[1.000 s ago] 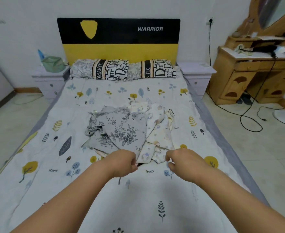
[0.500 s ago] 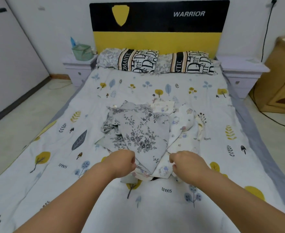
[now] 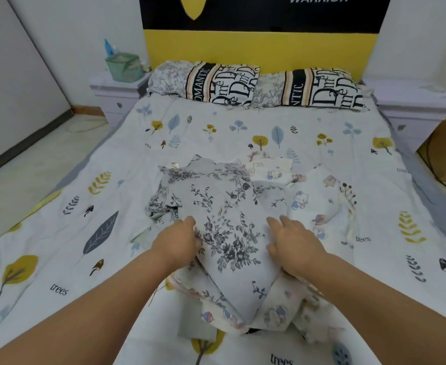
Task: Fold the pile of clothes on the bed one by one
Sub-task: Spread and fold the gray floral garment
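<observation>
A pile of clothes lies in the middle of the bed. On top is a grey floral garment (image 3: 224,206), crumpled. Beneath and to its right lie white garments with cartoon prints (image 3: 308,204). My left hand (image 3: 177,241) grips the grey garment's left edge, with the thumb on the cloth. My right hand (image 3: 295,243) holds its right edge; the fingers point forward and the thumb presses the fabric. The near end of the grey garment is bunched between my hands, over the white clothes.
The bed sheet (image 3: 58,233) has a leaf and tree print. Two pillows (image 3: 256,85) lie against the yellow and black headboard. A nightstand with a green bag (image 3: 124,67) is at the far left, another nightstand (image 3: 414,98) at the far right.
The view has come closer to the bed. Both hands have moved forward from the pile's near edge onto the grey floral garment, and the pile has been drawn toward me.
</observation>
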`<state>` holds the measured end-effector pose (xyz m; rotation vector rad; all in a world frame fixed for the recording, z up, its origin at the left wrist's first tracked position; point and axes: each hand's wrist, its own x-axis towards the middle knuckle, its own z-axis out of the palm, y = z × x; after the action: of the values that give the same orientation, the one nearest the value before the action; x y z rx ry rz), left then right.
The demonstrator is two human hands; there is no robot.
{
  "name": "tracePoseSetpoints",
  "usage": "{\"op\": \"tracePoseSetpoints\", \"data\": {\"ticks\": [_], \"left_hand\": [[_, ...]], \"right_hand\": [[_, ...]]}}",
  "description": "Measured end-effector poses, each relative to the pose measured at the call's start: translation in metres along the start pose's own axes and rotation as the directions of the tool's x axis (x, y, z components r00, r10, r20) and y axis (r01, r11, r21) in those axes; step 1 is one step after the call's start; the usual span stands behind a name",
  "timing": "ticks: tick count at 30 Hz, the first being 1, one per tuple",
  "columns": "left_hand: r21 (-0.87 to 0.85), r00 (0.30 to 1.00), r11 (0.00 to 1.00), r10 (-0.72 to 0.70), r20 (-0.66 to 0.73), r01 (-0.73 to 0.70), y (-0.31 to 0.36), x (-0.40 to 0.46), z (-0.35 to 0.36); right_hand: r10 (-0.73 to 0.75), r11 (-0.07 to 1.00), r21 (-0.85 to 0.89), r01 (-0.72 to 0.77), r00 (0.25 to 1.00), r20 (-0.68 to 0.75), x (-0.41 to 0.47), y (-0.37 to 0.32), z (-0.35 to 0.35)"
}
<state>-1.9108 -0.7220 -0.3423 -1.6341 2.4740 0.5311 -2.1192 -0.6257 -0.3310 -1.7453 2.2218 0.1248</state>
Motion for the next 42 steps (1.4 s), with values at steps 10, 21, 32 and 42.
{"op": "tracePoseSetpoints", "data": {"ticks": [10,21,32,42], "left_hand": [[-0.193,0.974,0.978,-0.113,-0.197,0.074,-0.024,0.080,0.040],[-0.252,0.951,0.966,-0.125,-0.284,0.052,-0.020,0.109,0.062],[-0.844,0.883,0.535,-0.382,-0.271,-0.027,0.019,0.031,0.041],[-0.682,0.987,0.731,-0.115,-0.111,0.009,0.033,-0.070,0.038]], "right_hand": [[-0.015,1.000,-0.011,0.014,0.995,-0.100,0.106,-0.006,0.052],[-0.075,0.995,-0.082,0.061,0.980,-0.183,0.113,-0.020,0.073],[-0.116,0.978,0.122,0.171,0.925,-0.362,0.021,-0.032,0.058],[-0.042,0.945,0.326,0.036,0.999,0.009,-0.090,-0.030,0.054]]}}
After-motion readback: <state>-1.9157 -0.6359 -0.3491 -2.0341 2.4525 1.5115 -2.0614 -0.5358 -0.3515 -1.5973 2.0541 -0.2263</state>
